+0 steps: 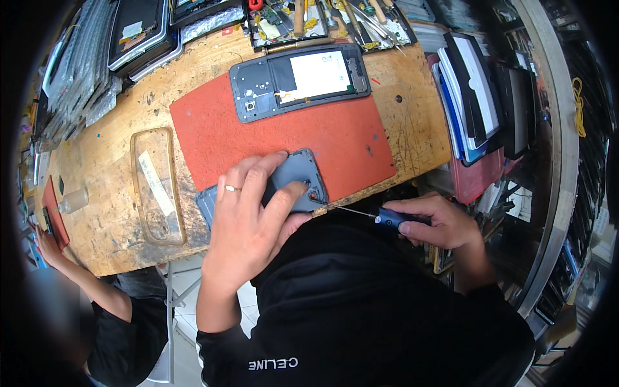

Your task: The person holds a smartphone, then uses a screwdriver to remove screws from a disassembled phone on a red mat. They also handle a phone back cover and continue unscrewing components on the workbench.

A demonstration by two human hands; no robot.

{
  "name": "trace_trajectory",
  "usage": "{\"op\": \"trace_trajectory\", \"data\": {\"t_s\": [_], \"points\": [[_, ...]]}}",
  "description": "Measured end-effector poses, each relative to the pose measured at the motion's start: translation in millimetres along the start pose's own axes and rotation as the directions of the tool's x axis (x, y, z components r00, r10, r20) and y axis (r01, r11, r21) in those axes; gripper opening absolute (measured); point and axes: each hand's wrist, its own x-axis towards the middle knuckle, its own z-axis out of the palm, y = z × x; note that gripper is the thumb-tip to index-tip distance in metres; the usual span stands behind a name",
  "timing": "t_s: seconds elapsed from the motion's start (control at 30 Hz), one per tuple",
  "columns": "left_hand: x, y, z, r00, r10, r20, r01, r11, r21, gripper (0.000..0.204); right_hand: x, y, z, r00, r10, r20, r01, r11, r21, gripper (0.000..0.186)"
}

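Note:
My left hand (253, 203), a ring on one finger, presses a dark blue-grey phone back cover (295, 174) down at the near edge of a red mat (351, 151). Its index finger rests by the cover's camera opening. From the right, my right hand (440, 220) grips the blue handle of a thin screwdriver (390, 219). The long shaft points left, and its tip meets the cover's corner near the camera opening; the exact contact is too small to tell. Farther back on the mat lies an opened phone (258, 87) with a white-labelled battery.
A clear yellowed phone case (179, 222) lies left of the mat on the wooden table (103, 187). Tool trays (316, 26) stand at the back. Stacked tablets and covers (467, 97) sit at the right. Another person's hand (48, 248) is at the far left.

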Motion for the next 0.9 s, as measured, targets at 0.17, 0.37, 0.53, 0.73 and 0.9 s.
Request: {"op": "trace_trajectory", "data": {"t_s": [0.17,0.37,0.53,0.73,0.9], "points": [[7.3,-18.1,-21.7,0.978,0.114,0.172,-0.099,0.990,-0.097,0.054,5.9,-5.8,2.5,0.998,-0.058,0.032,0.060,0.995,-0.075,0.046],[4.3,-31.8,-39.4,0.949,0.130,0.287,-0.082,0.981,-0.174,0.079,19.4,-3.1,20.1,0.998,-0.059,0.036,0.060,0.998,-0.027,0.047],[2.5,-10.0,-22.1,0.984,0.067,0.162,-0.057,0.996,-0.063,0.089,19.7,-1.7,19.5,0.999,-0.023,0.028,0.024,0.999,-0.045,0.047],[-6.8,-3.9,-0.1,0.998,0.060,0.023,-0.060,0.998,-0.015,0.084,17.1,-0.3,19.4,0.997,-0.077,0.016,0.078,0.994,-0.081,0.047],[-21.3,-8.1,-10.1,0.997,0.008,0.080,0.007,0.982,-0.190,0.088,26.5,9.3,24.0,0.967,-0.247,0.060,0.253,0.957,-0.141,0.048]]}}
